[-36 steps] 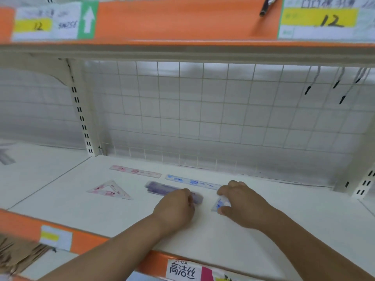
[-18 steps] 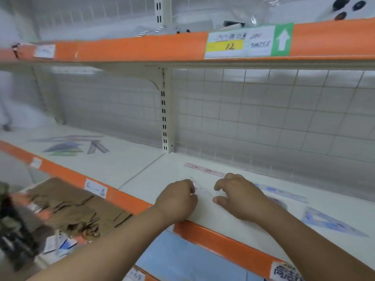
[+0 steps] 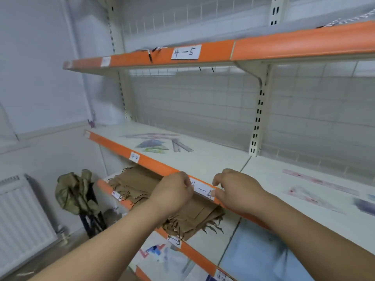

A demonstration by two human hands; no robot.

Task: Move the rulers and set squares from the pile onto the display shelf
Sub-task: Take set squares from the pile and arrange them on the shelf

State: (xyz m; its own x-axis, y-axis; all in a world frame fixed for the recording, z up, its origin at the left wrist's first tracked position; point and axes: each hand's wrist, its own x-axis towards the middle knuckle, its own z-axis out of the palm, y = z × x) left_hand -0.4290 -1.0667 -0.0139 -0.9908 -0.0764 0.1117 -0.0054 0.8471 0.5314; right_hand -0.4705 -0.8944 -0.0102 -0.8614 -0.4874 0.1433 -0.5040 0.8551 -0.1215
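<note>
Through the head camera I look along a store shelving unit with orange front edges. At the far left a white radiator (image 3: 22, 216) stands against the wall. Beside it, an olive green cloth bundle (image 3: 75, 191) is draped over a dark stand. On the lower shelf sits a stack of brown fringed paper (image 3: 142, 189).

Above that is the display shelf (image 3: 219, 157), a pale board at about chest height. On its left section, well away from the hands, lies the pile of rulers and set squares (image 3: 156, 144). It is a loose spread of long strips and bluish and greenish triangles, blurred in this view.

The left hand (image 3: 172, 191) hovers in front of the shelf's orange edge. Its fingers are curled into a loose fist, and I see nothing held in it. Just to its right a white handwritten label (image 3: 203, 189) is stuck on the edge, partly covered by both hands. The right hand (image 3: 237, 189) hovers close beside it, over the front edge. Its fingers are bent downward, the thumb is near the label, and nothing shows in its grasp.

Farther right a slotted cream upright (image 3: 257, 122) rises behind the seam between the two shelf sections. On the right section a pink ruler (image 3: 318, 182) lies flat, with a pink set square (image 3: 308, 196) just in front of it. A purple item (image 3: 365, 205) lies at the picture's edge, too blurred to identify.
</note>
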